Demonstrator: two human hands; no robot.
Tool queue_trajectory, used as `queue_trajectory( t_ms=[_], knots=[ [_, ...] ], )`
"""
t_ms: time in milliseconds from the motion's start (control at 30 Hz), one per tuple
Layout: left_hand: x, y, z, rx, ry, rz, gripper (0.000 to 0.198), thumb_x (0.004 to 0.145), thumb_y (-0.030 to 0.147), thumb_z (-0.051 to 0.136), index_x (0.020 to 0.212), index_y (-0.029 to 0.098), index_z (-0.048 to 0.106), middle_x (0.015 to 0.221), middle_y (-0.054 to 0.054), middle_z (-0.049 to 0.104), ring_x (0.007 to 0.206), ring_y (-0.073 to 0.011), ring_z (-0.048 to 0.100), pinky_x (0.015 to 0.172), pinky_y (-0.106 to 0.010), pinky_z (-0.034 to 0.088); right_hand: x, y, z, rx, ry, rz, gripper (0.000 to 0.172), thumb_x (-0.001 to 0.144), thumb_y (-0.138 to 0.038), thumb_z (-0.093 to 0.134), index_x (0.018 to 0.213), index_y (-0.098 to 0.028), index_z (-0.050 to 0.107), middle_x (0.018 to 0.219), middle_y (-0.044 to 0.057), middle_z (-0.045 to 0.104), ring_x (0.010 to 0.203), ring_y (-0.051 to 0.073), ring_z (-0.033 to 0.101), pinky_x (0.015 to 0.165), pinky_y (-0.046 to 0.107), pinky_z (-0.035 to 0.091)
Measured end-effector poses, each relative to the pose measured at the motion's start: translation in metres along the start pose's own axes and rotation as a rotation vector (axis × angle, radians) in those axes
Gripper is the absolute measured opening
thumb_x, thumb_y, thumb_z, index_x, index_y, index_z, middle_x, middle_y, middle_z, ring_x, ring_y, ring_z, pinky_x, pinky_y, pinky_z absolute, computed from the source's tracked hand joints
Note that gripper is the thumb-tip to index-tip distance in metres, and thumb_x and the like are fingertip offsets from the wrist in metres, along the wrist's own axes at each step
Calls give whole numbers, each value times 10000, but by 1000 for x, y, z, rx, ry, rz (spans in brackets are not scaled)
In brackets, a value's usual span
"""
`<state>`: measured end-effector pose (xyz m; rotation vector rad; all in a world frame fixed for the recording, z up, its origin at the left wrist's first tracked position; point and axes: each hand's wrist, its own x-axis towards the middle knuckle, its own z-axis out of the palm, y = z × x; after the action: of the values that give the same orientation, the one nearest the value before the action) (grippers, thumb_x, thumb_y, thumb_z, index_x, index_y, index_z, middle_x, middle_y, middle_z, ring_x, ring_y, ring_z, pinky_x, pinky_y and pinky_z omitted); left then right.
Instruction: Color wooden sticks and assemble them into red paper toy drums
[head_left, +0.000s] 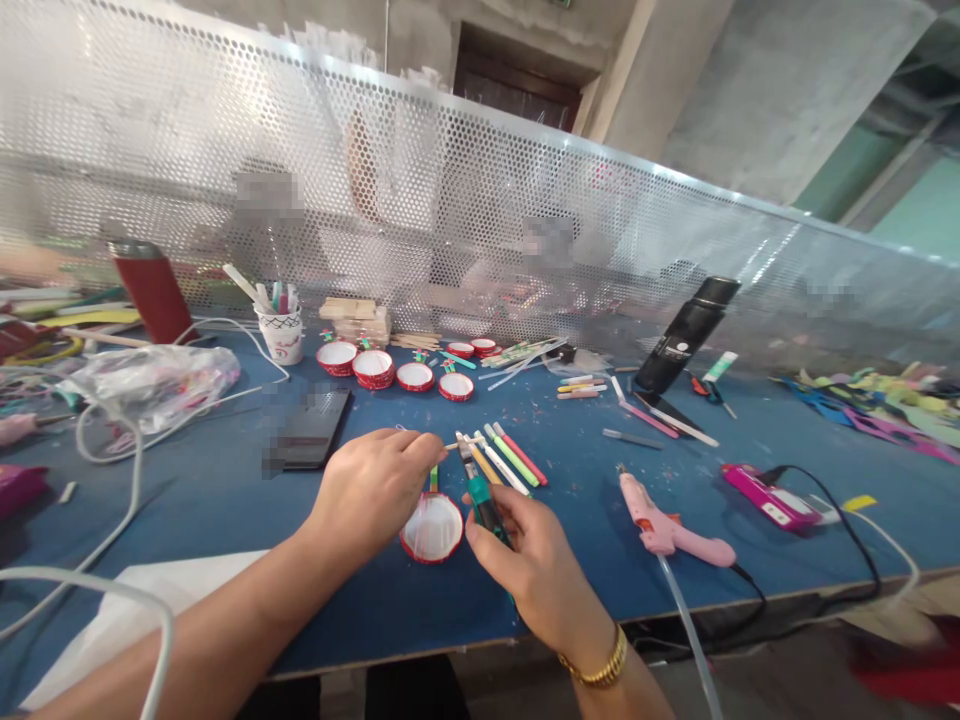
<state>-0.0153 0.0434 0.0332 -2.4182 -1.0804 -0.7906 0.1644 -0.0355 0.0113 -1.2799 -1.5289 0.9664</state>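
Note:
Over the table, my left hand (379, 480) is closed in a pinch on the end of a thin pale stick (454, 444). My right hand (529, 545) is wrapped around small pliers-like cutters (484, 500) with teal and black handles. Their metal jaws point up and away, meeting or nearly touching the stick; I cannot tell whether they grip it. Between my hands lies a round white dish with a red rim (433, 530). A small green strip (434, 478) stands out from its far edge. Several felt-tip pens (516, 452) lie just beyond the cutters.
Small red-rimmed dishes (373, 368) sit further back near stacked wooden sticks (356, 320). A black phone (315, 430) lies left. To the right are a pink glue gun (667, 525), a magenta device (769, 497) and a tilted black bottle (686, 335). A perforated metal screen (465, 180) stands behind.

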Motion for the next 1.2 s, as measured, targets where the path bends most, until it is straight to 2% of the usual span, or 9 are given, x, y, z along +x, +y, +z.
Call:
queue_trajectory(
  t_ms=[200, 500, 667, 1200],
  knots=[
    [2, 3, -1, -5, -29, -81, 225, 981, 338, 506, 930, 213, 685, 766, -27, 732, 714, -220, 683, 608, -312, 401, -1, -1, -2, -89, 18, -17, 139, 888, -296, 577, 935, -184, 645, 834, 4, 656, 749, 142, 569, 682, 240, 437],
    [-1, 1, -4, -10, -71, -32, 160, 955, 215, 516, 917, 227, 671, 850, -13, 745, 794, -223, 688, 664, -331, 417, -3, 2, 1, -99, 50, -31, 193, 865, -264, 584, 1028, -196, 663, 961, 37, 706, 819, 167, 637, 713, 253, 480],
    [-2, 3, -6, 22, -87, -44, 162, 942, 181, 515, 846, 231, 635, 753, -4, 703, 740, -221, 667, 624, -334, 383, -3, -2, 2, -84, 45, -29, 194, 867, -273, 587, 1029, -196, 661, 955, 37, 705, 816, 168, 636, 722, 259, 491],
    [-1, 3, -3, -2, -107, -59, 187, 957, 226, 507, 834, 221, 647, 727, -33, 690, 721, -218, 653, 609, -323, 364, -3, 0, 3, -83, 38, -5, 164, 880, -314, 594, 977, -194, 652, 875, 13, 681, 771, 157, 588, 694, 255, 447]
  ],
)
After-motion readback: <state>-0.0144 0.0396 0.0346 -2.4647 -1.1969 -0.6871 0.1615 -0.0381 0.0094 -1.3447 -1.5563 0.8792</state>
